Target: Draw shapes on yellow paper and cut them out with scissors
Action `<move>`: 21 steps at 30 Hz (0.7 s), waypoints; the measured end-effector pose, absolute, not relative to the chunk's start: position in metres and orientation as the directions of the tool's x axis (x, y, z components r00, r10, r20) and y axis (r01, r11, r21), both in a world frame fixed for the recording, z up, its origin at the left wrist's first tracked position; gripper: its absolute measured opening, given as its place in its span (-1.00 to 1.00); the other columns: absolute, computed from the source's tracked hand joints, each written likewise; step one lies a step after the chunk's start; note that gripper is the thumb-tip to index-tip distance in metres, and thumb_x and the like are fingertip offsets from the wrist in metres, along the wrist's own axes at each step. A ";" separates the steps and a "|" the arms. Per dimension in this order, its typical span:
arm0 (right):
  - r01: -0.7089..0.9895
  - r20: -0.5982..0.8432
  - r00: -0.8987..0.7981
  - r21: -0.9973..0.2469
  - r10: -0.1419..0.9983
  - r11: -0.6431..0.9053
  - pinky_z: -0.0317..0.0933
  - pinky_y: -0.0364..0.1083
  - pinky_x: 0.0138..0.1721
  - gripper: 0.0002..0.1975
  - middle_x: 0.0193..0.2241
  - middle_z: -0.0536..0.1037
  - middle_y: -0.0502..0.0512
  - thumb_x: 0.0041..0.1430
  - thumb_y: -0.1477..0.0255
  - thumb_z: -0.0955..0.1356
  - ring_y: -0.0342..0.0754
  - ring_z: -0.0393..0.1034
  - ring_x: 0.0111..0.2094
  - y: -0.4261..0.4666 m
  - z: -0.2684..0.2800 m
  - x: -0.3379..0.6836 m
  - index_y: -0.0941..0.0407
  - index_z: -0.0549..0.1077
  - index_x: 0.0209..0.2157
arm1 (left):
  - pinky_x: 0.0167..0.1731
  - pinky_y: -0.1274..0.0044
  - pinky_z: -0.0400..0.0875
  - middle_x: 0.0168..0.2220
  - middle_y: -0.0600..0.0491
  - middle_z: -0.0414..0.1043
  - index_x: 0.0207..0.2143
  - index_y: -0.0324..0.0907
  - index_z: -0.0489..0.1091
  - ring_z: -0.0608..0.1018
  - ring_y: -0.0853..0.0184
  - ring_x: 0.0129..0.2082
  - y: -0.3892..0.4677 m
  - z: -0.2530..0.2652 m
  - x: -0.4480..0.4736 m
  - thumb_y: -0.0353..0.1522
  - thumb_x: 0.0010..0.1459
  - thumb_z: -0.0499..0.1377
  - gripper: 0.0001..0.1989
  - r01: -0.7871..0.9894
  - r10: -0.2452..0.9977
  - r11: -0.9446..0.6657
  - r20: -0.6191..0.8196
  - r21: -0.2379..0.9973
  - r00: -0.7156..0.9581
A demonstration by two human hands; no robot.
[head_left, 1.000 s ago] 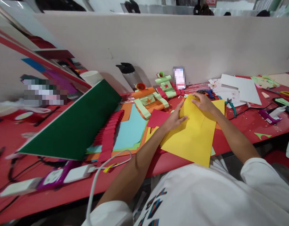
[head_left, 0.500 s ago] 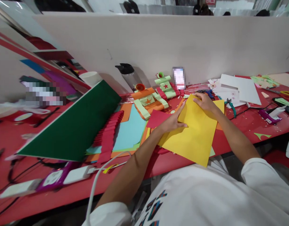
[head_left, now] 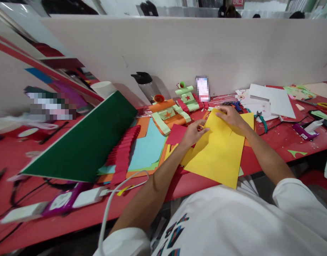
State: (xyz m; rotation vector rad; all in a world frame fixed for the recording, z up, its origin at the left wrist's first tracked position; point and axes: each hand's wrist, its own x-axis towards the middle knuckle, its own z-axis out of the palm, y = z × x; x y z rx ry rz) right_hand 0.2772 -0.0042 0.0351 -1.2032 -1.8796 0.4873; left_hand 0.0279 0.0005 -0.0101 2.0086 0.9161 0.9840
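A large yellow sheet of paper (head_left: 216,156) lies slanted over the front of the table, its lower corner past the edge. My right hand (head_left: 229,116) grips it near its upper corner, fingers bent over the top. My left hand (head_left: 193,134) is just beside the sheet's left edge, thumb and fingers apart and slightly curled. Under that hand is a piece of red paper (head_left: 176,134), with yellow strips (head_left: 171,150) near the wrist. Folded green and orange paper pieces with a star (head_left: 167,114) stand behind my left hand.
A dark green board (head_left: 83,142) leans at left, beside pleated red paper (head_left: 124,145) and light blue sheets (head_left: 146,153). Behind stand a bottle (head_left: 148,87) and a phone (head_left: 202,88). Pliers (head_left: 261,121) and white board pieces (head_left: 275,99) lie right; a power strip (head_left: 64,201) lies front left.
My left hand has lifted off the yellow sheet and drawn back left, its fingers curling. The sheet's lower left part has shifted slightly right. My right hand stays at the top corner.
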 end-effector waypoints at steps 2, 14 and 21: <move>0.537 0.417 -0.201 -0.710 0.886 0.456 0.43 0.08 0.00 -0.62 -0.11 0.70 0.18 0.29 0.09 0.39 0.17 0.59 -0.09 -0.003 0.035 0.279 0.11 0.61 -0.14 | -0.28 0.42 0.46 -0.30 -0.02 0.60 -0.27 -0.17 0.58 0.55 0.22 -0.35 0.003 -0.010 0.027 0.06 0.15 0.33 -0.54 0.303 0.860 -0.457 0.329 0.836 0.391; 0.489 0.258 -0.273 -0.792 0.927 0.365 0.46 0.11 0.01 -0.63 -0.02 0.70 0.24 0.20 0.31 0.44 0.15 0.62 -0.03 0.003 0.034 0.322 0.10 0.60 0.02 | -0.49 0.50 0.19 -0.50 0.07 0.49 -0.38 -0.15 0.56 0.41 0.33 -0.51 0.021 -0.001 0.001 0.03 -0.11 0.45 -0.55 0.262 0.945 -0.302 0.253 0.917 0.205; 0.495 0.256 -0.290 -0.785 0.922 0.373 0.46 0.10 -0.02 -0.64 -0.09 0.72 0.20 0.19 0.30 0.44 0.12 0.61 -0.08 0.006 0.034 0.325 0.09 0.62 0.01 | -0.48 0.49 0.19 -0.51 0.10 0.44 -0.39 -0.11 0.50 0.39 0.34 -0.52 0.021 -0.002 0.003 -0.02 -0.09 0.44 -0.60 0.231 0.937 -0.314 0.262 0.921 0.229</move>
